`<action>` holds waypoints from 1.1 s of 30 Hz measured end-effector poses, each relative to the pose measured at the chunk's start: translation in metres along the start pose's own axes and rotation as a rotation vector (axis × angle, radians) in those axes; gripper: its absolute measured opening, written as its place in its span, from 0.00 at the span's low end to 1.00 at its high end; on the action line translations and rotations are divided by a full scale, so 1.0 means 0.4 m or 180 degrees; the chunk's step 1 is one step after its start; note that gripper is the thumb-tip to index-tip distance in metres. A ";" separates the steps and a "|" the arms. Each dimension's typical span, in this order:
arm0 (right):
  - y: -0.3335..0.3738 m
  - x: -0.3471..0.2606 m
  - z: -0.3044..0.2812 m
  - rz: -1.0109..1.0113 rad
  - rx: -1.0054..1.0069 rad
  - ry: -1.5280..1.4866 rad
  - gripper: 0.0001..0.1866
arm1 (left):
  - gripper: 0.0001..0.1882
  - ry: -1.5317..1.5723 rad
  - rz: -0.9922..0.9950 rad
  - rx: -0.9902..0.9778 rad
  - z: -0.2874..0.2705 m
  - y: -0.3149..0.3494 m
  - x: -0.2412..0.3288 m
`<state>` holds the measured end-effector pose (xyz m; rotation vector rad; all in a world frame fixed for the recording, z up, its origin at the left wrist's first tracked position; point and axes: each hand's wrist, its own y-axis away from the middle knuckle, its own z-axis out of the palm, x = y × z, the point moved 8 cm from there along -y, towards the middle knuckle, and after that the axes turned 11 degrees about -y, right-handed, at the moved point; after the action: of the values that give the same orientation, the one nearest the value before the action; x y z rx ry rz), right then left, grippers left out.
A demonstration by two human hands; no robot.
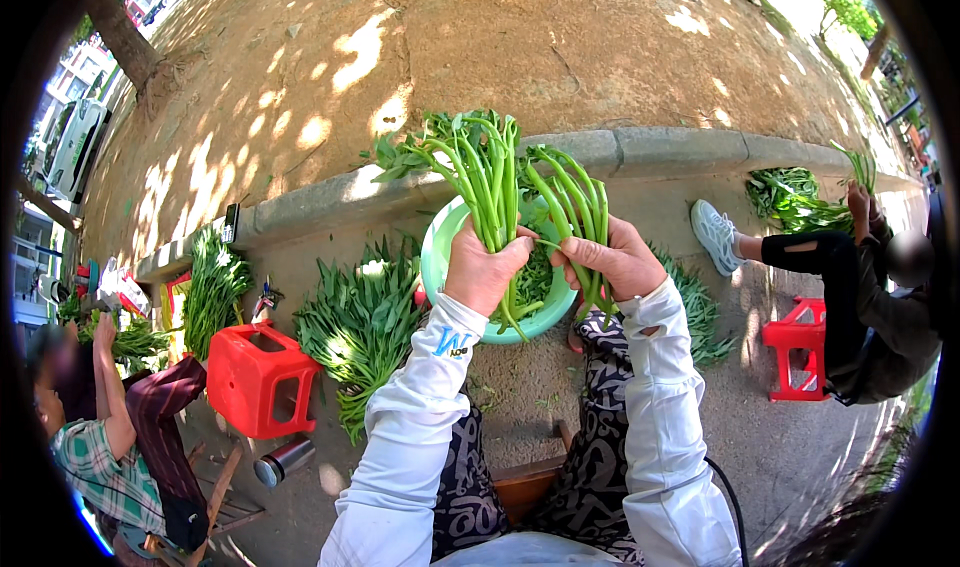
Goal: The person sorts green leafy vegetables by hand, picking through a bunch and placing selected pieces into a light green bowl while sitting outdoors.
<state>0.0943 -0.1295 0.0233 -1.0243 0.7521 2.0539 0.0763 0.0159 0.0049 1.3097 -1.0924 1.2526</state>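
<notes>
My left hand [482,269] is closed round a bunch of water spinach [488,182], its green stems upright and its leaves at the top. A second, smaller bunch of stems [578,202] is in my right hand [612,259], whose thumb and fingers close on it. The two hands are close together, and a thin stem spans the gap between their fingertips. Both are above a pale green basin [432,252] with loose greens [535,279] in it. The lower stem ends hang over the basin.
Leafy heaps lie left [360,317] and right [695,307] of the basin. A red stool [255,382] and a metal flask [284,462] are at left, another red stool [797,350] at right. People sit on both sides, handling greens. A stone curb [680,150] runs behind.
</notes>
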 end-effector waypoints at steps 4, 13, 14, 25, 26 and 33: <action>0.005 -0.008 0.018 -0.0020 -0.0150 -0.0261 0.15 | 0.15 0.0514 -0.0269 0.0185 -0.010 0.001 -0.021; 0.006 -0.007 0.006 0.0008 0.0003 -0.0018 0.16 | 0.12 0.1326 -0.0837 0.0322 -0.035 0.002 -0.056; 0.005 -0.006 0.003 0.0000 0.0005 0.0067 0.16 | 0.11 0.1293 -0.0832 0.0346 -0.035 0.002 -0.050; 0.000 0.004 0.012 0.0048 -0.0064 0.0224 0.15 | 0.15 0.0151 0.0088 -0.0034 0.007 0.004 0.014; 0.000 0.002 0.009 0.0030 -0.0056 0.0239 0.15 | 0.15 0.0027 0.0109 -0.0053 0.009 0.004 0.019; -0.006 0.003 -0.011 -0.0068 0.0043 0.0164 0.14 | 0.15 -0.0418 0.0186 -0.0174 0.017 0.006 0.022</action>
<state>0.0976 -0.1309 0.0195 -1.0770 0.7771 2.0082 0.0752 0.0089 0.0140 1.3420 -1.2570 1.1842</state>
